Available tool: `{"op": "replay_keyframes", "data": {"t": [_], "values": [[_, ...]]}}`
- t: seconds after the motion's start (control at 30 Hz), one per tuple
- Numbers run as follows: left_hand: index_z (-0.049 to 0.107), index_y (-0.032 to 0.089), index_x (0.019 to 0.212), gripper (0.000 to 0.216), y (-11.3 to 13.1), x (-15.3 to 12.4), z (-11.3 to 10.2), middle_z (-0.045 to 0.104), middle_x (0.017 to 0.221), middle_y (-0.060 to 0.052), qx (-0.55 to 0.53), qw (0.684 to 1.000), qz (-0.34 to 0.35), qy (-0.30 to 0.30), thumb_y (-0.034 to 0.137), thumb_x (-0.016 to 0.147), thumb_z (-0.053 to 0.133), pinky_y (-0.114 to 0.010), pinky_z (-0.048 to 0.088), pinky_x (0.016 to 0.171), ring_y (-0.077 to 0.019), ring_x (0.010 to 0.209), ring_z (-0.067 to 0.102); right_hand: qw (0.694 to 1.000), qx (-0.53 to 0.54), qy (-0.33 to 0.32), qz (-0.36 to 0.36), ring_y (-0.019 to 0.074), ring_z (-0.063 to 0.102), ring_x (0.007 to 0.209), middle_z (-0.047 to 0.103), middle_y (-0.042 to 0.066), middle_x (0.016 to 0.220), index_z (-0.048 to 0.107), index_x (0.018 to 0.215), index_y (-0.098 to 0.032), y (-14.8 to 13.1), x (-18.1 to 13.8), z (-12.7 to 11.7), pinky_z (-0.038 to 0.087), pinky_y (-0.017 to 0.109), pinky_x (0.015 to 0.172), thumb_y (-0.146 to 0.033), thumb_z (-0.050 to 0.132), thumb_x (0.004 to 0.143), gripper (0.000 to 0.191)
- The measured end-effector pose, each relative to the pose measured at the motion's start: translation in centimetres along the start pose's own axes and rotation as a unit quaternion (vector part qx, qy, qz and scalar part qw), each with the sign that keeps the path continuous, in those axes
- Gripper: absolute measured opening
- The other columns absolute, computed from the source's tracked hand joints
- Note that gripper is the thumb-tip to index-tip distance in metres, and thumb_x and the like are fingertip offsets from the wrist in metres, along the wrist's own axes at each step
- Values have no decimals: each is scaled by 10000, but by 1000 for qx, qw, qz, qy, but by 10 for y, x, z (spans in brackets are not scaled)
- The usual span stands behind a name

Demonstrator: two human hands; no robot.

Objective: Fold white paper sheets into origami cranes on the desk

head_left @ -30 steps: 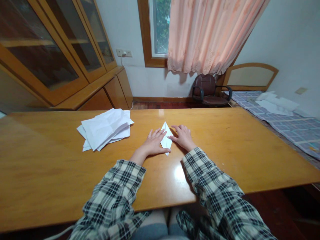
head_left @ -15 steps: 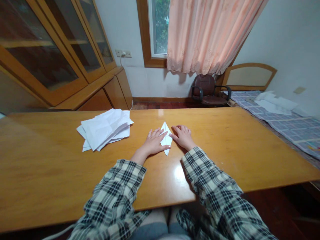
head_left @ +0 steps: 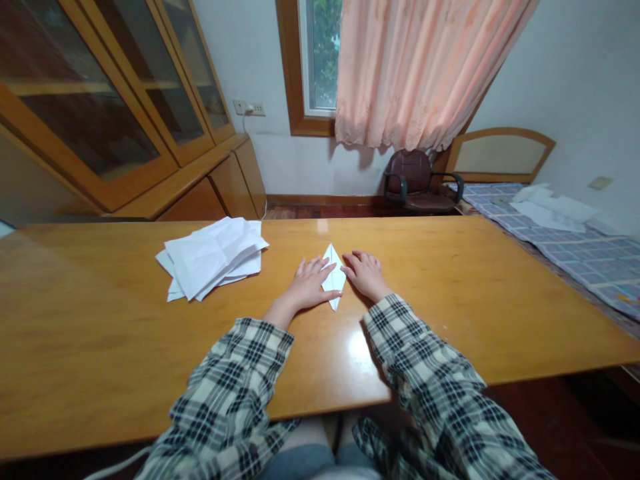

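A sheet of white paper folded into a narrow diamond (head_left: 334, 275) lies flat on the wooden table, with a crease line down its middle. My left hand (head_left: 311, 285) rests at its left side, fingers spread, with fingertips and thumb lying over the paper's left part. At the right edge of the diamond is my right hand (head_left: 366, 275), its fingers stretched out on the table and the thumb tip at the paper's edge. Neither hand grasps the paper.
To the left, a loose stack of creased white paper sheets (head_left: 213, 259) lies on the wooden table (head_left: 100, 347). Beyond the table stand a brown armchair (head_left: 413, 180) and a glass-door cabinet (head_left: 180, 157). A bed (head_left: 545, 227) with papers on it is at the right.
Both hands and the folded paper stay almost in place. The room has shifted very slightly in view.
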State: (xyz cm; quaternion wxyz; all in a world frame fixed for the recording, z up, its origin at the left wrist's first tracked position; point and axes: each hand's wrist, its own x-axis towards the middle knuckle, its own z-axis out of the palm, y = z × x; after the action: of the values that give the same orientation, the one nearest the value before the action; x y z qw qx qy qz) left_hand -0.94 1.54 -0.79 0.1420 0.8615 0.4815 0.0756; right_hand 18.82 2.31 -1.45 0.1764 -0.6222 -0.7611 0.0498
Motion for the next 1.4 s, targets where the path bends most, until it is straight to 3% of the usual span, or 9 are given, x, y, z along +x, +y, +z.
{"op": "replay_keyframes", "data": {"t": [0.2,0.43,0.67,0.9,1.13,1.3,1.4], "values": [[336,295,1461,814,-2,1,1,241,1572,-60,-2,1000,5,1,714,780,487,-571,40,1163,-322,1447,156,999,48,15,-10,253,446,1176,571,88,1261,662,1139,-261,-1,2,0,298,410,995,-342,464,944,290],[377,298,1439,745,1,-1,2,269,1562,-61,4,1000,9,13,667,804,500,-583,50,1157,-322,1439,178,994,104,34,-10,235,482,1119,624,80,1175,713,1022,-220,0,5,2,330,381,969,-317,471,940,274],[388,246,1435,911,11,-2,4,274,1551,-127,12,1000,9,28,730,689,585,-606,47,1145,-346,1416,227,992,112,48,22,230,527,1018,673,71,1016,731,965,-224,5,7,2,355,359,934,-177,501,881,250],[506,260,1353,593,9,-6,-7,402,1492,-75,6,999,37,28,364,775,587,-591,69,1157,-307,1397,274,989,131,62,13,232,525,1007,661,83,1006,720,1017,-210,8,7,4,378,365,926,-89,499,818,321],[622,325,1218,491,2,-5,-11,547,1379,5,-8,996,69,59,150,773,510,-607,116,1145,-271,1329,388,974,191,75,-101,197,549,985,676,59,968,730,929,-205,3,7,1,407,337,929,-37,495,774,328],[616,315,1234,540,-4,-2,-7,536,1391,17,-21,995,79,65,69,788,435,-531,208,1155,-230,1337,398,970,189,37,-148,189,584,989,706,46,1013,736,926,-207,1,5,2,411,334,937,-36,508,759,330],[643,273,1204,484,-8,-1,-5,519,1406,-25,-9,993,54,109,86,803,447,-497,246,1154,-235,1335,397,978,161,22,-129,201,575,1013,703,30,1056,741,919,-229,2,4,2,398,356,941,-59,512,775,320]]}}
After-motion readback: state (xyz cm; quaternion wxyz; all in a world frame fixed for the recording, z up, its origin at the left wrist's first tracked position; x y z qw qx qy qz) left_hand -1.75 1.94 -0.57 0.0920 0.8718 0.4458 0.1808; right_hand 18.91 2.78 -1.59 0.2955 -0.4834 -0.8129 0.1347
